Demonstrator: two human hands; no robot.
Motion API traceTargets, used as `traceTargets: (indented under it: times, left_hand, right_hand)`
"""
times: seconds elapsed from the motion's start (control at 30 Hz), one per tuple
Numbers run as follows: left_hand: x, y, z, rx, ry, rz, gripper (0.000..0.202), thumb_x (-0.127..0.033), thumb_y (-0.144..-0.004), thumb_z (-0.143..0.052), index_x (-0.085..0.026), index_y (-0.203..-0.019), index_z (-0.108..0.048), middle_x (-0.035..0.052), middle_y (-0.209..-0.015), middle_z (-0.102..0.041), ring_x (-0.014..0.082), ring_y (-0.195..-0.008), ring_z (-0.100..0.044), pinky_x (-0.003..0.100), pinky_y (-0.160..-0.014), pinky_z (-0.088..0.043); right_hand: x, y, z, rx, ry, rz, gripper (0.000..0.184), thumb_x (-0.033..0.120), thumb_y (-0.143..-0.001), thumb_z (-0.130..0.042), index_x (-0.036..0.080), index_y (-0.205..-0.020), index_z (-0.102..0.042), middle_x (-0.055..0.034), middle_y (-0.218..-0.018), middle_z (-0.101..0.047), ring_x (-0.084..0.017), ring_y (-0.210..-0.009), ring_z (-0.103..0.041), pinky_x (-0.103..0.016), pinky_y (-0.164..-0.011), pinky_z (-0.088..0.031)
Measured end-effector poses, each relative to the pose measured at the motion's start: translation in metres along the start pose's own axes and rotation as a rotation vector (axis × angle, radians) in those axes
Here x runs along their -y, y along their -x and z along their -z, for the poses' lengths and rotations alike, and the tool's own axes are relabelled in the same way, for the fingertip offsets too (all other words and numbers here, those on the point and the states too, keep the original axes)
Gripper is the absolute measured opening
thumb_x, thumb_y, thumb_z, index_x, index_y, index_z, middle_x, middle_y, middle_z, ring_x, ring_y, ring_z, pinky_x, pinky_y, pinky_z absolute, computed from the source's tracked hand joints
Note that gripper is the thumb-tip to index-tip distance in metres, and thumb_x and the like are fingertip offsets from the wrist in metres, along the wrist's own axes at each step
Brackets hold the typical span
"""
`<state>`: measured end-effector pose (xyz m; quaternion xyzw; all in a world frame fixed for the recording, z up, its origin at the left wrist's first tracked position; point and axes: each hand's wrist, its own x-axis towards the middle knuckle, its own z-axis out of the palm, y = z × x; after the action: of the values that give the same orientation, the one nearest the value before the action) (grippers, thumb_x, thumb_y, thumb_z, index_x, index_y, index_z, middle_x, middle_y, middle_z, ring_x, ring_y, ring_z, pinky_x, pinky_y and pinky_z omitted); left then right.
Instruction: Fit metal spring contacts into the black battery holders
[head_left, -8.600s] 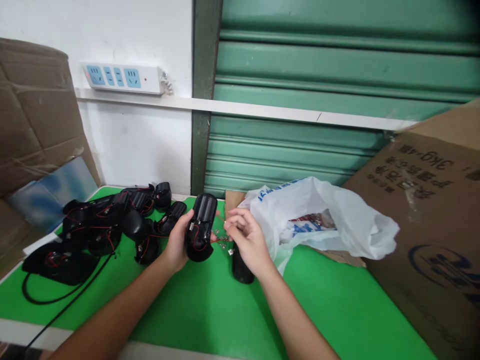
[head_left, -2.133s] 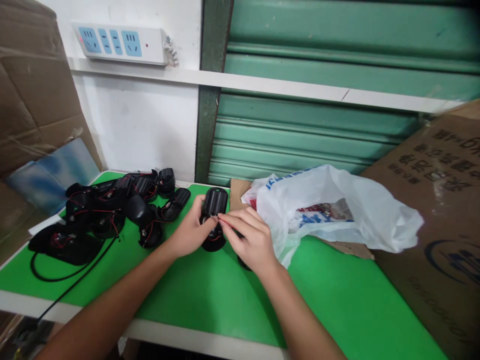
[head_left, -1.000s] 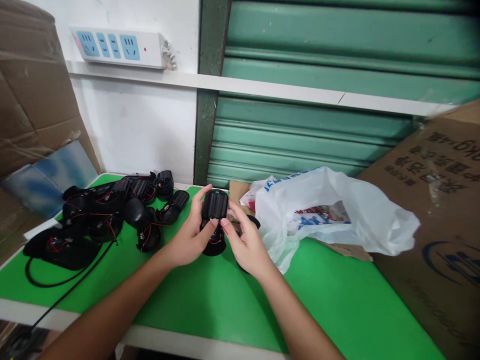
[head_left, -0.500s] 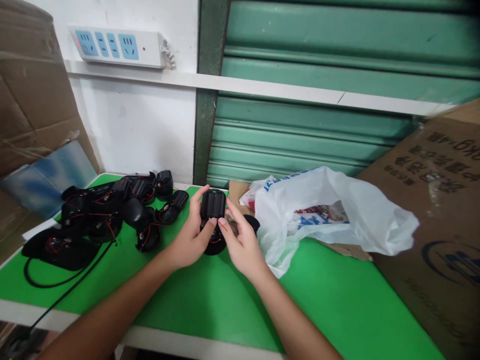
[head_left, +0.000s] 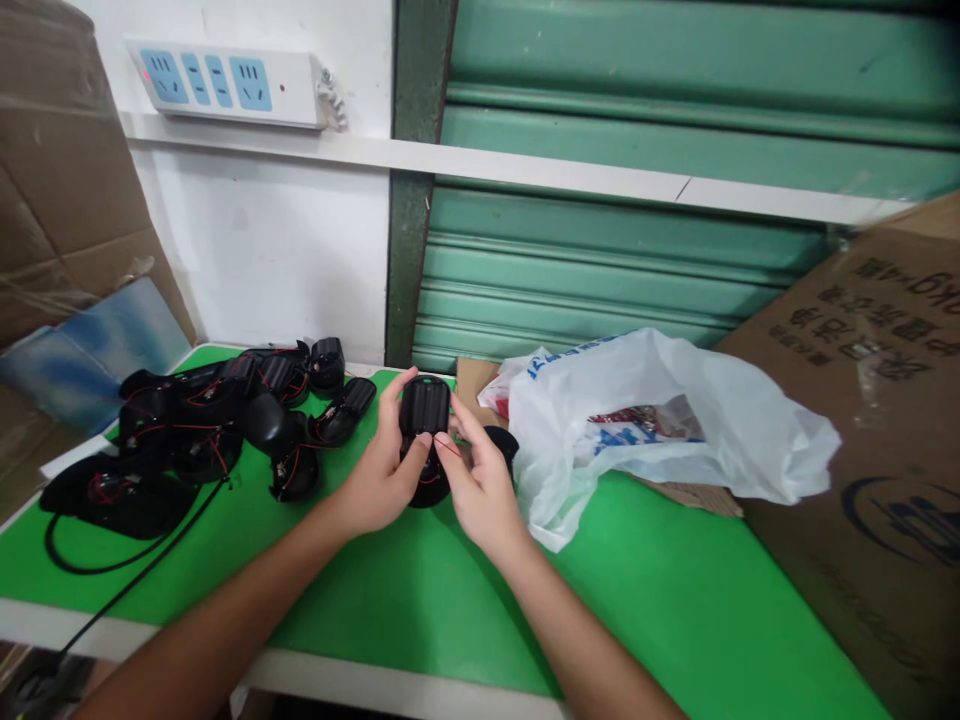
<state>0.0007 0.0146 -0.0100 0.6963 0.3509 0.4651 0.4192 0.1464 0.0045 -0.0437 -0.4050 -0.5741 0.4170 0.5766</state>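
Note:
Between my hands, over the green tabletop, is a black plastic housing with a ribbed battery compartment and a rounded lower part. My left hand is closed around its left side, thumb pressed on the middle of it. My right hand grips the right side, and its thumb and finger are at a thin red wire near the compartment's lower edge. The fingertips hide part of the housing's middle. Another dark round part lies just behind my right hand, mostly covered.
Several similar black housings with red wires are heaped on the left of the green table, beside a black cable. A white plastic bag lies to the right. Cardboard boxes flank the table; a power strip hangs behind.
The camera view has shifted very slightly. Both hands keep their hold on the black housing, and the right fingertips have moved only a little at the red wire.

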Motion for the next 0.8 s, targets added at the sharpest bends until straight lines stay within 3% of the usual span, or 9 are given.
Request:
traceTargets:
  times: [0.37, 0.8]
  left_hand:
    - [-0.0021, -0.0002, 0.0014, 0.014, -0.038, 0.017, 0.066, -0.030, -0.104, -0.044, -0.022, -0.160, -0.010, 0.0157, -0.146, -0.049, 0.0262, -0.126, -0.057, 0.049, -0.115, -0.044]
    - [-0.0016, 0.0008, -0.0023, -0.036, -0.031, 0.046, 0.064, -0.024, -0.100, -0.047, -0.024, -0.157, -0.018, 0.0135, -0.143, -0.050, 0.0266, -0.126, -0.055, 0.049, -0.115, -0.043]
  right_hand:
    - [-0.0018, -0.0008, -0.0025, -0.020, -0.021, -0.049, 0.059, 0.045, -0.097, -0.062, 0.026, -0.152, -0.051, -0.0099, -0.143, -0.066, -0.027, -0.131, -0.063, -0.043, -0.107, -0.056]
    - [-0.0028, 0.0020, -0.0050, -0.065, 0.061, -0.023, 0.054, 0.040, -0.098, -0.059, 0.023, -0.150, -0.053, -0.0133, -0.132, -0.070, -0.027, -0.123, -0.066, -0.042, -0.100, -0.059]
